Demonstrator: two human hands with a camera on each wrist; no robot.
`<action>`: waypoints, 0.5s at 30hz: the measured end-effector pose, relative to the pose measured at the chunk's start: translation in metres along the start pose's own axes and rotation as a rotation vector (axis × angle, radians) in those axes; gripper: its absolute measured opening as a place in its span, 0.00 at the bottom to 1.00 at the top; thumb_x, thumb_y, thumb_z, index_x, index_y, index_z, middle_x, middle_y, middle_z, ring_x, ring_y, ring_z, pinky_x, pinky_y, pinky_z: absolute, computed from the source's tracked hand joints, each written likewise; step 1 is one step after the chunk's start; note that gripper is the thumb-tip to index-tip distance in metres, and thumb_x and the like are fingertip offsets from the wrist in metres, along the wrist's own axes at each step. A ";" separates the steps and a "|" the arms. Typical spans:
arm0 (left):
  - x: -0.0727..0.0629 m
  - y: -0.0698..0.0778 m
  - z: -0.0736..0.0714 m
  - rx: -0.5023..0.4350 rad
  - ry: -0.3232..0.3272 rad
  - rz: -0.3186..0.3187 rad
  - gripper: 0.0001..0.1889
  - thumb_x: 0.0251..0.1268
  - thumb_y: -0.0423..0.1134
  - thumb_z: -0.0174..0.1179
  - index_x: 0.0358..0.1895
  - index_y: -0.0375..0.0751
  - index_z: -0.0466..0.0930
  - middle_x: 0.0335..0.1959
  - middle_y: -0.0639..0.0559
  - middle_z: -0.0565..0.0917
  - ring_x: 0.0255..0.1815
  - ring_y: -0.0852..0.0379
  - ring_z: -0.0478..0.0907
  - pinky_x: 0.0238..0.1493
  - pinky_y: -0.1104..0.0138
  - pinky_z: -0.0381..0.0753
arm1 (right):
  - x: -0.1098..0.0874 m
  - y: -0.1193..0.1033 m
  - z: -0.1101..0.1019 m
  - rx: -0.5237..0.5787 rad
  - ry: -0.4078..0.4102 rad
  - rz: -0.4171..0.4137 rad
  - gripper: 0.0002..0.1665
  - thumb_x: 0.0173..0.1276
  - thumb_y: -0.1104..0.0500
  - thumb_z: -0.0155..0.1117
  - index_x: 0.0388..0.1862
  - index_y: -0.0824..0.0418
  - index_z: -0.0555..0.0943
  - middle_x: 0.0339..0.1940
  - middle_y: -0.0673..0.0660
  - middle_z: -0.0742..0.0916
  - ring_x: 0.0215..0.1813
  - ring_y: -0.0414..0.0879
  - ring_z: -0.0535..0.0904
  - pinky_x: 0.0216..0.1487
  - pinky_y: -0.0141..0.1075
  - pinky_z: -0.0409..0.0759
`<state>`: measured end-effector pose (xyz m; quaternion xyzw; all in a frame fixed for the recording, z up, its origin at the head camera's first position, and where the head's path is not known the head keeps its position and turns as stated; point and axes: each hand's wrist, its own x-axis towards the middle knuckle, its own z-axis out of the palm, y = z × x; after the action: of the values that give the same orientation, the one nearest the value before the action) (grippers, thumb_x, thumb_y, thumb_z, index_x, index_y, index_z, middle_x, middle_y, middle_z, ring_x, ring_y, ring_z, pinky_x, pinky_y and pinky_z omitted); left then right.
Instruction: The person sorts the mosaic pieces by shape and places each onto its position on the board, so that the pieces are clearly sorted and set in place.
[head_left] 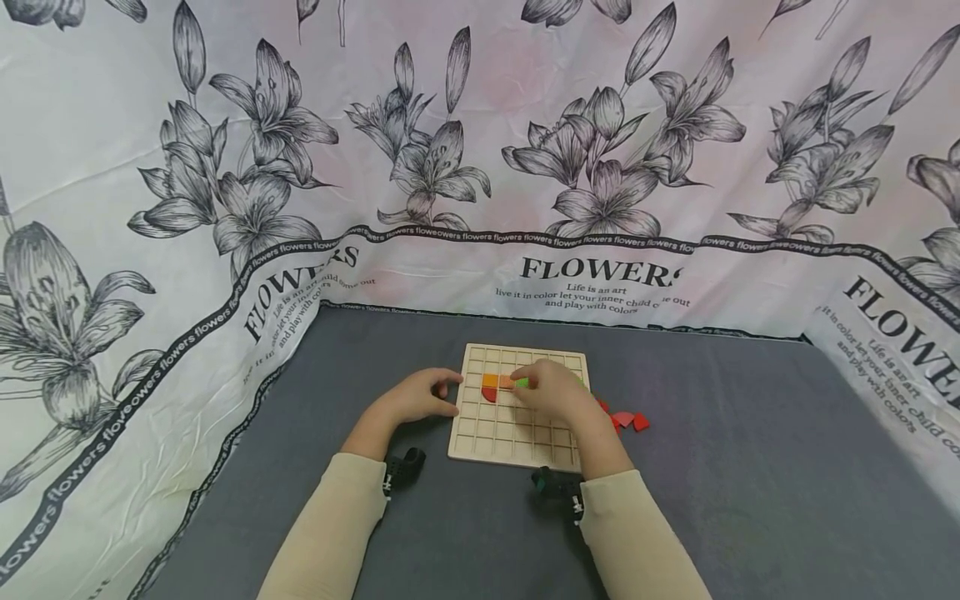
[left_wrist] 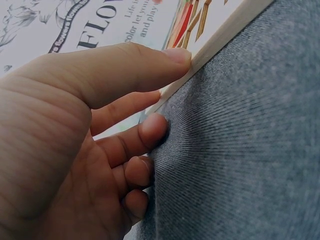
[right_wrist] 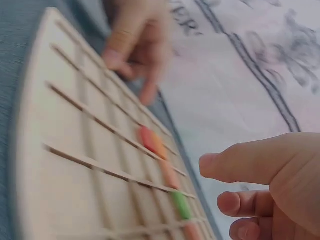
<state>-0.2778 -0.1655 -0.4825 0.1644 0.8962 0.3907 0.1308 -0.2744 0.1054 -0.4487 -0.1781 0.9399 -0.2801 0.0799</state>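
A square wooden grid board (head_left: 480, 442) lies on the grey cloth. My left hand (head_left: 412, 396) is at its left side; in the left wrist view the thumb (left_wrist: 177, 56) touches the board's edge, with the other fingers loosely bent. An orange square piece (head_left: 490, 380) and a red rounded piece (head_left: 489, 394) sit in neighbouring cells. To their right are a light orange piece (head_left: 506, 382) and a green piece (right_wrist: 181, 205). Above these hovers my right hand (head_left: 555, 392), fingers slightly bent and apart, with nothing visible between thumb and fingers in the right wrist view.
Several loose red pieces (head_left: 622, 419) lie on the cloth beside the board's right edge, partly behind the right forearm. A white flower-printed sheet (head_left: 450, 267) hangs at the back and sides. Black wrist cameras (head_left: 406, 468) are worn on both wrists.
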 end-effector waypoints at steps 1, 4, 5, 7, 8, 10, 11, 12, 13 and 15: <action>0.000 0.000 0.000 0.000 0.001 0.001 0.30 0.60 0.36 0.75 0.67 0.39 0.78 0.34 0.50 0.73 0.33 0.55 0.69 0.36 0.62 0.68 | -0.002 0.003 -0.005 0.010 0.008 0.006 0.20 0.73 0.55 0.66 0.62 0.58 0.85 0.32 0.58 0.82 0.28 0.45 0.72 0.30 0.38 0.70; 0.000 0.000 0.000 -0.001 0.002 0.006 0.30 0.60 0.36 0.75 0.67 0.39 0.78 0.34 0.50 0.73 0.33 0.55 0.69 0.36 0.63 0.68 | -0.009 0.014 -0.019 0.039 0.039 0.035 0.22 0.73 0.55 0.65 0.63 0.60 0.84 0.42 0.59 0.82 0.36 0.49 0.74 0.35 0.42 0.73; 0.000 0.000 0.000 -0.003 0.001 0.008 0.30 0.60 0.36 0.75 0.67 0.39 0.78 0.34 0.50 0.73 0.33 0.55 0.69 0.36 0.62 0.68 | -0.011 0.018 -0.024 0.051 0.052 0.049 0.22 0.73 0.55 0.65 0.63 0.60 0.84 0.43 0.59 0.82 0.38 0.51 0.74 0.36 0.43 0.73; 0.000 0.000 0.000 -0.008 0.000 0.012 0.30 0.60 0.36 0.75 0.67 0.39 0.78 0.34 0.49 0.73 0.33 0.54 0.69 0.36 0.62 0.68 | -0.017 0.026 -0.032 0.077 0.069 0.080 0.21 0.74 0.55 0.64 0.62 0.61 0.84 0.44 0.60 0.81 0.40 0.53 0.74 0.37 0.45 0.73; 0.000 0.000 0.000 -0.008 -0.001 0.013 0.30 0.60 0.36 0.75 0.67 0.39 0.78 0.34 0.49 0.73 0.33 0.54 0.69 0.36 0.62 0.68 | -0.020 0.029 -0.036 0.087 0.079 0.098 0.21 0.74 0.55 0.64 0.62 0.62 0.84 0.44 0.60 0.80 0.41 0.54 0.74 0.38 0.45 0.73; 0.000 0.000 0.000 -0.006 -0.002 0.013 0.30 0.61 0.36 0.75 0.67 0.39 0.78 0.34 0.50 0.73 0.33 0.54 0.69 0.37 0.62 0.68 | -0.026 0.038 -0.043 0.105 0.095 0.136 0.19 0.73 0.57 0.65 0.59 0.63 0.84 0.45 0.61 0.79 0.42 0.54 0.73 0.39 0.46 0.74; 0.000 0.000 0.000 -0.007 -0.003 0.012 0.30 0.61 0.36 0.75 0.67 0.39 0.78 0.34 0.49 0.73 0.33 0.54 0.69 0.37 0.62 0.68 | -0.028 0.042 -0.046 0.117 0.098 0.155 0.19 0.73 0.57 0.66 0.58 0.64 0.84 0.45 0.61 0.79 0.42 0.54 0.73 0.39 0.46 0.74; 0.000 0.000 0.000 -0.008 -0.001 0.012 0.30 0.60 0.36 0.75 0.67 0.39 0.78 0.34 0.49 0.73 0.33 0.54 0.69 0.37 0.62 0.68 | -0.030 0.046 -0.048 0.121 0.101 0.176 0.18 0.73 0.58 0.66 0.57 0.65 0.84 0.45 0.61 0.80 0.42 0.55 0.74 0.40 0.47 0.75; 0.000 -0.001 0.000 -0.008 0.000 0.011 0.30 0.60 0.36 0.75 0.67 0.39 0.78 0.34 0.49 0.73 0.33 0.54 0.69 0.36 0.62 0.68 | -0.032 0.050 -0.050 0.125 0.101 0.199 0.17 0.72 0.59 0.66 0.55 0.66 0.84 0.44 0.62 0.80 0.42 0.55 0.75 0.40 0.47 0.75; 0.000 -0.002 0.000 -0.012 0.001 0.012 0.30 0.60 0.36 0.75 0.67 0.39 0.78 0.34 0.49 0.73 0.33 0.54 0.69 0.36 0.62 0.68 | -0.036 0.059 -0.053 0.141 0.087 0.248 0.15 0.71 0.59 0.68 0.52 0.67 0.84 0.44 0.62 0.82 0.42 0.55 0.76 0.41 0.48 0.76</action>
<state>-0.2781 -0.1662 -0.4839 0.1686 0.8930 0.3969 0.1289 -0.2716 0.1911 -0.4353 -0.0423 0.9352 -0.3410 0.0853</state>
